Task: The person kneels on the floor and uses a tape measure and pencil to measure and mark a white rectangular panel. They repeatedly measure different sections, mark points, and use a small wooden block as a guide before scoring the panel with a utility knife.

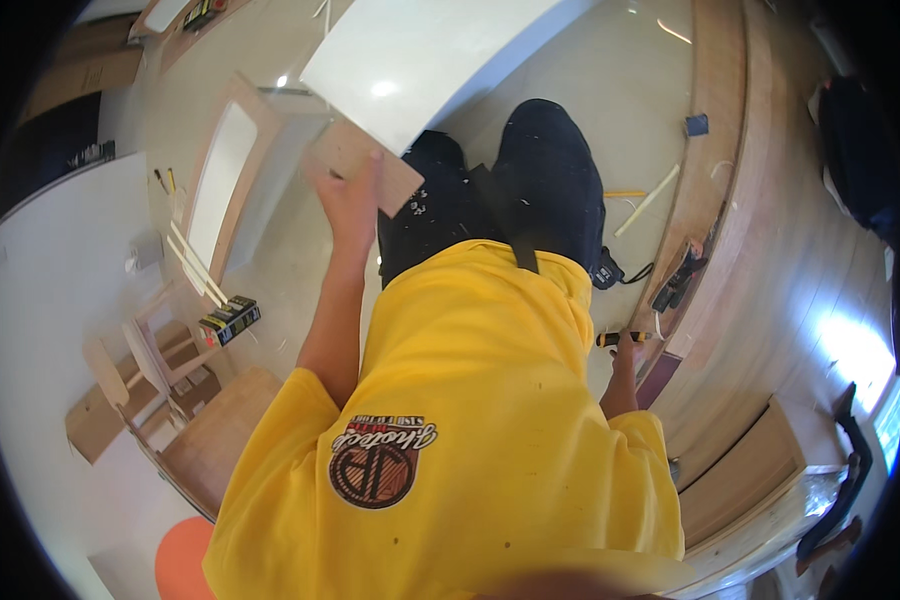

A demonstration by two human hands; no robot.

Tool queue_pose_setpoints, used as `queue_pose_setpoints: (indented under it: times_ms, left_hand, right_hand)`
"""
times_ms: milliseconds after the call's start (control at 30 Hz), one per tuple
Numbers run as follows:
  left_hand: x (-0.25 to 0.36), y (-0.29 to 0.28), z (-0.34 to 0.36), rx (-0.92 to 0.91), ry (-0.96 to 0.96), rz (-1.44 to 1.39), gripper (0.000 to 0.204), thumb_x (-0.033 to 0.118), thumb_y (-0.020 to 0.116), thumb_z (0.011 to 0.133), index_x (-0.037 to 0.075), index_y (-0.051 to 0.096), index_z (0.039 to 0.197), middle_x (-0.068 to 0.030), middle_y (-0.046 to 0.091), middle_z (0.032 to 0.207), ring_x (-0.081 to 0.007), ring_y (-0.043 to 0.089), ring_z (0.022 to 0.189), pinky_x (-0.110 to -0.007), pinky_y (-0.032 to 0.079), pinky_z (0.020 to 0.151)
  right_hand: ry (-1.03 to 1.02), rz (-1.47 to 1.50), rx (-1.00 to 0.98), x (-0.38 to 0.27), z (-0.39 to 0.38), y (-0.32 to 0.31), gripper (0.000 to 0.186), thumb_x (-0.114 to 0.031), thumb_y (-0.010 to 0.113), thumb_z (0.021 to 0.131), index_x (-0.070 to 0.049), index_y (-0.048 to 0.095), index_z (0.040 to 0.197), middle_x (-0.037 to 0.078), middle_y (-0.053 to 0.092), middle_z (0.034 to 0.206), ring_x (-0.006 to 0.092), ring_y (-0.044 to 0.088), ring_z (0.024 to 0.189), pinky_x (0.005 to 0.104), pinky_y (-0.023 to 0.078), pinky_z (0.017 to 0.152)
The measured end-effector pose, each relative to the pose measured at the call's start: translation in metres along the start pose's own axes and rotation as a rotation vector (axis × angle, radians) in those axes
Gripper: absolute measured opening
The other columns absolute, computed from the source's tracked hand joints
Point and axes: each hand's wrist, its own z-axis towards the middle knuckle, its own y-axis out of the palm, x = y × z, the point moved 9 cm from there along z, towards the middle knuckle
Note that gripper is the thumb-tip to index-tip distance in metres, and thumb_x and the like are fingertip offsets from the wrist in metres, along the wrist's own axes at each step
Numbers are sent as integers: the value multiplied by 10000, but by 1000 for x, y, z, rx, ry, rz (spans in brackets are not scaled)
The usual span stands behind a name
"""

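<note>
My left hand [348, 205] is closed on a flat wooden board [370, 165], thumb on top and the other fingers partly hidden. A large white glossy panel [410, 60] meets the board's upper edge above my knees; I cannot tell whether they are joined. Off to my right, low by the wooden ledge, my right hand [624, 358] grips a short black-and-yellow hand tool [615, 339], its exact kind too small to make out. On the ledge just ahead of that hand lies a dark tool [679, 277]. A black tape measure [607, 270] rests beside my thigh.
Along the right runs a long wooden ledge [715, 130] with a small blue block [696, 125]. Pale strips [650, 200] lie on the floor. At left are a wood-framed panel [225, 170], a small dark box [230, 320] and a wooden chair [185, 400].
</note>
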Motion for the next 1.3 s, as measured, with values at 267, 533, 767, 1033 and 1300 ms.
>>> queue_pose_setpoints:
  times_ms: [267, 533, 767, 1033, 1300]
  left_hand:
    - [-48, -6, 126, 27, -80, -209, 742, 191, 813, 915, -66, 421, 1491, -220, 579, 1360, -266, 637, 1177, -369, 546, 970]
    - [-110, 27, 128, 69, -325, -337, 672, 342, 776, 970, -45, 499, 1445, -222, 578, 1346, -253, 620, 1157, -374, 537, 958]
    - [-94, 47, 116, 127, -312, -448, 535, 273, 598, 1090, 11, 409, 1515, -150, 587, 1365, -225, 594, 1225, -367, 502, 1028]
    - [-90, 45, 119, 17, -367, -481, 414, 231, 483, 1131, 36, 427, 1492, -126, 596, 1343, -212, 616, 1198, -382, 521, 1022]
    - [-79, 48, 115, 48, -409, -512, 435, 269, 525, 1116, 37, 445, 1476, -119, 601, 1339, -212, 621, 1196, -391, 529, 1017]
  right_hand:
    - [-564, 583, -327, -241, -159, 12, 358, -81, 658, 978, -72, 570, 1324, 67, 641, 887, 138, 629, 663, 285, 496, 515]
    - [-1150, -104, -607, -433, -436, 166, 346, -222, 772, 937, -50, 662, 1217, 98, 671, 775, 180, 644, 632, 329, 515, 617]
    - [-1401, -225, -671, -456, -524, 253, 484, -195, 836, 855, -11, 633, 1253, 192, 724, 1013, 329, 723, 904, 389, 555, 846]
    - [-1181, -253, -795, -454, -517, 274, 457, -175, 814, 864, -14, 629, 1250, 175, 750, 1045, 335, 733, 886, 403, 559, 811]
    - [-1098, -198, -751, -453, -515, 281, 378, -161, 815, 870, -5, 647, 1171, 103, 771, 945, 209, 691, 702, 338, 539, 701]
